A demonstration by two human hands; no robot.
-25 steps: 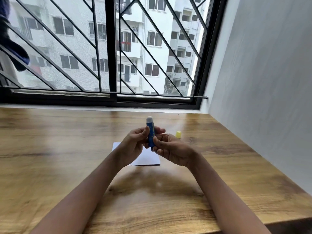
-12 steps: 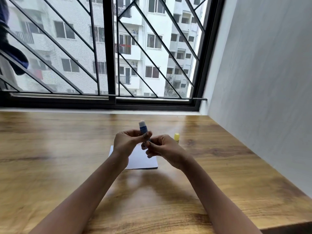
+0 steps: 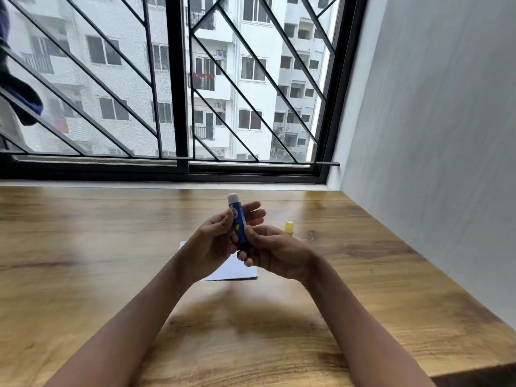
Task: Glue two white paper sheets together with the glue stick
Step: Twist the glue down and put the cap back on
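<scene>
A blue glue stick (image 3: 238, 217) stands upright between both hands above the table, its white glue tip uncapped at the top. My left hand (image 3: 215, 247) grips the tube's side with thumb and fingers. My right hand (image 3: 275, 254) pinches the tube's lower end. The yellow cap (image 3: 289, 227) stands on the table just behind my right hand. White paper (image 3: 237, 269) lies flat under the hands, mostly hidden by them; I cannot tell how many sheets there are.
The wooden table (image 3: 83, 261) runs from the window sill to the near edge. A grey wall (image 3: 432, 163) borders its right side. A barred window (image 3: 178, 88) closes off the back.
The glue stick dipped lower between the hands half a second ago and now stands raised again, with more of the blue tube showing. Paper and cap have not moved.
</scene>
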